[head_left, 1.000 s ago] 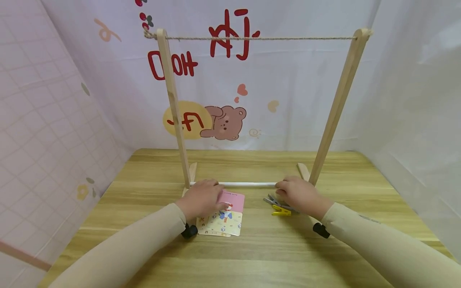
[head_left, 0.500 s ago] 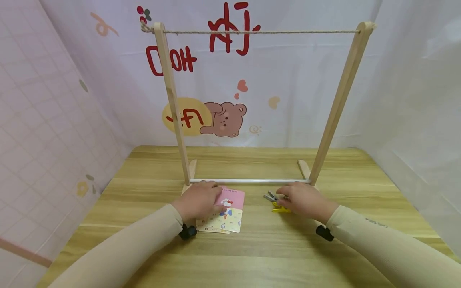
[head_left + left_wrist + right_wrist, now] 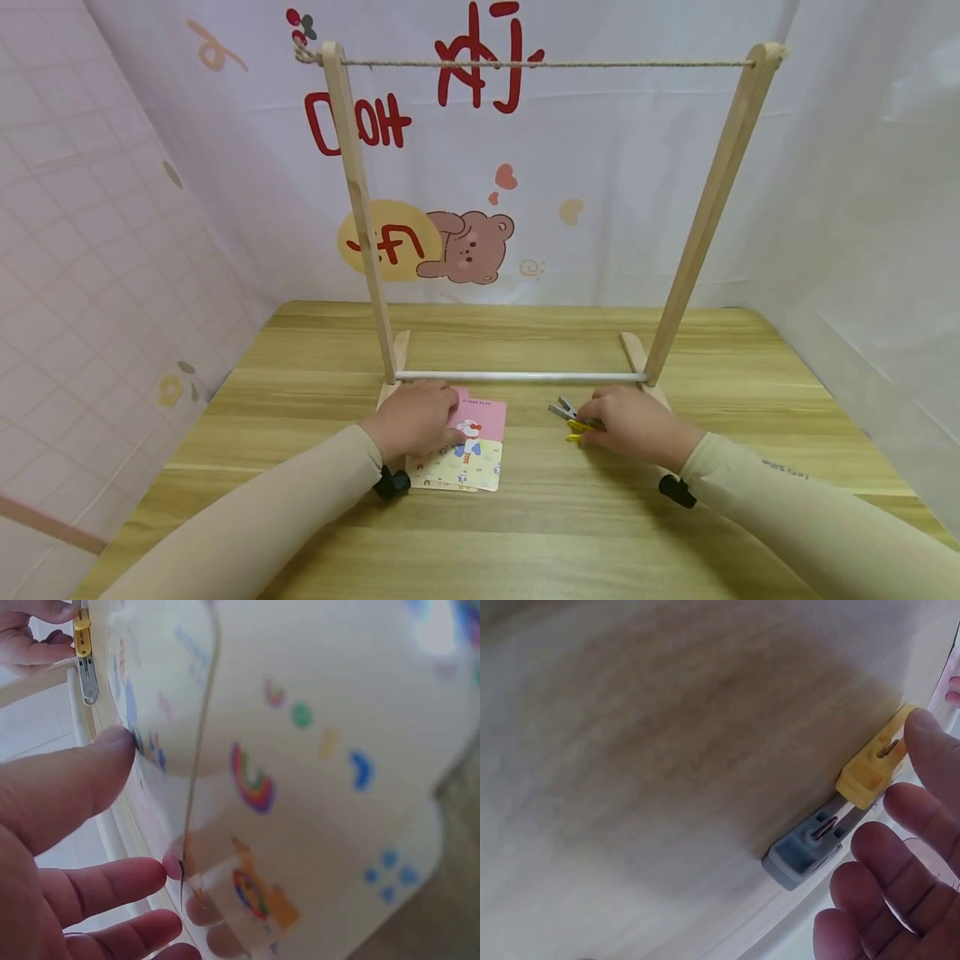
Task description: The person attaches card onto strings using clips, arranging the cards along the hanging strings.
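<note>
Pastel illustrated cards, left grip loosely spread, touching them, yellow clip, right grip parted, touching it

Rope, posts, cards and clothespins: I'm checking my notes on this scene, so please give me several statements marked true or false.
1. The left hand is at the cards. True.
2. A rope spans the wooden posts. True.
3. A card hangs from the rope. False: nothing hangs from it.
4. The right hand is beside the yellow clothespin. True.
5. Every clothespin is yellow. False: a grey clothespin shows too.
</note>
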Motion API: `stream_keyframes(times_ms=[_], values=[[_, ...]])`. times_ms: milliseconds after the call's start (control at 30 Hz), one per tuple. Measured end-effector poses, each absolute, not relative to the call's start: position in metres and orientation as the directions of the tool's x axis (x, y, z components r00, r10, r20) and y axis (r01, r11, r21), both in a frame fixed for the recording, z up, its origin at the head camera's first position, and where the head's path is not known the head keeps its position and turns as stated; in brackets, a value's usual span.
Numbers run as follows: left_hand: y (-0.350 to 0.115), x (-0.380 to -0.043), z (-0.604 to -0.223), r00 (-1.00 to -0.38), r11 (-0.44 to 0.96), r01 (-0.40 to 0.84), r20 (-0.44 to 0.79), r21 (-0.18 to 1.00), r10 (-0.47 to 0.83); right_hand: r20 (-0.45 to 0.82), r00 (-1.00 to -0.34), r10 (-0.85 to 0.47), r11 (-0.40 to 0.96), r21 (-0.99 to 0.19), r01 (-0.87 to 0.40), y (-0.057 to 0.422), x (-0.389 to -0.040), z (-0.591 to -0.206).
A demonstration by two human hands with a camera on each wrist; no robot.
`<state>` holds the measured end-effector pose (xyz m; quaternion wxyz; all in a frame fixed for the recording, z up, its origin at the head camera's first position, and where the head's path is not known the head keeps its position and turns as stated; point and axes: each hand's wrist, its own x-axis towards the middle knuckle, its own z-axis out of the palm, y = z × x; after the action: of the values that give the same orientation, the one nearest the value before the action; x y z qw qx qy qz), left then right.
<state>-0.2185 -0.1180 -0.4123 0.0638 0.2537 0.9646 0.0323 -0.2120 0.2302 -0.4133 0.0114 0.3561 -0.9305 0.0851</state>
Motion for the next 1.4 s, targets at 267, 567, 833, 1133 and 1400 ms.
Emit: stream_keyframes(times_ms=[267, 567, 833, 1133, 1400], values=[[-0.116, -0.219, -0.410, -0.873, 0.879, 0.444, -0.136, 0.175, 0.469, 0.124, -0.727, -0.676, 0.717, -0.118, -0.687, 0.228, -0.208, -0.415], [-0.116, -0.221, -0.412, -0.870, 0.873, 0.444, -0.137, 0.201, 0.474, 0.141, -0.694, -0.706, 0.691, -0.076, -0.719, 0.224, -0.204, -0.413], [-0.116, -0.223, -0.415, -0.871, 0.868, 0.436, -0.132, 0.235, 0.473, 0.128, -0.705, -0.698, 0.696, -0.111, -0.709, 0.222, -0.204, -0.413], [-0.116, -0.224, -0.417, -0.884, 0.874, 0.394, -0.143, 0.285, 0.445, 0.124, -0.709, -0.694, 0.700, -0.112, -0.705, 0.219, -0.205, -0.417], [-0.116, -0.225, -0.418, -0.891, 0.854, 0.359, -0.133, 0.377, 0.434, 0.109, -0.715, -0.691, 0.705, -0.117, -0.699, 0.219, -0.207, -0.420]])
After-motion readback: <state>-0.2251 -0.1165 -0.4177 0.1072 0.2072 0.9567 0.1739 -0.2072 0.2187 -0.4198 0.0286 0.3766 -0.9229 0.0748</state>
